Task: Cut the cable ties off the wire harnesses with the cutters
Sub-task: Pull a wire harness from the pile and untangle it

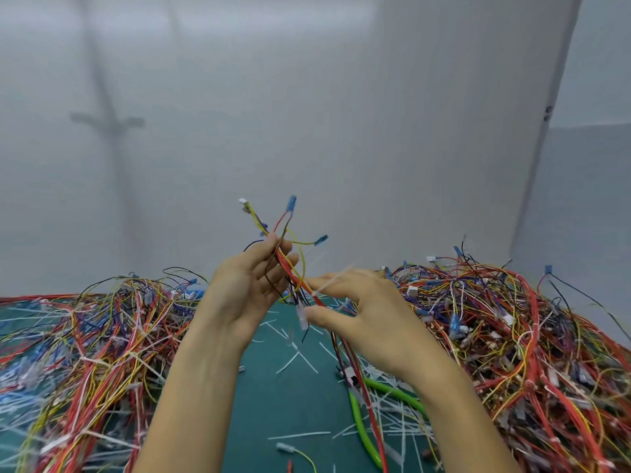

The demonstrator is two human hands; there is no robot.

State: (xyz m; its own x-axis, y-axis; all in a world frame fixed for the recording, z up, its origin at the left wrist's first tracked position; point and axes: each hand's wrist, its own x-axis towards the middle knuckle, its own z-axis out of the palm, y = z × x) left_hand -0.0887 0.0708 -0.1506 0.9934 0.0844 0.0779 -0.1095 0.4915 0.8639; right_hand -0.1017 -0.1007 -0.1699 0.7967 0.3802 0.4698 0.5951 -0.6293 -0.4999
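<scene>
Left heap: a tangled pile of red, yellow, blue and black wire harnesses (85, 336) is spread over the left of the green-matted bench (273, 414); white ties are seen among the wires, so it is judged to be stock kept within reach.
Left hand: the left hand (239, 295) is raised above the bench, its grip closed on a thin bundle, the wires pinched between thumb and fingertips.
Held harness: the slim red, yellow and black wire harness with blue end sleeves (290, 268) is held upright between the hands, probably so that its binding can be seen and reached; its lower end trails down to the bench.
Cable tie: a thin white plastic cable tie (333, 279), blurred, slants across the bundle just beside the right forefinger.
Offcuts: short white tie offcuts (297, 360) are scattered on the mat below the hands.
Right hand: the right hand (368, 312) is brought to the bundle with forefinger and thumb set either side of it; whether the tie is pinched cannot be told.
Cutters: the green-handled cutters (358, 414) lie on the near bench below the right hand, unheld and close by for the next cut.
Right heap: a larger tangled pile of similar harnesses (512, 336) fills the right side.
</scene>
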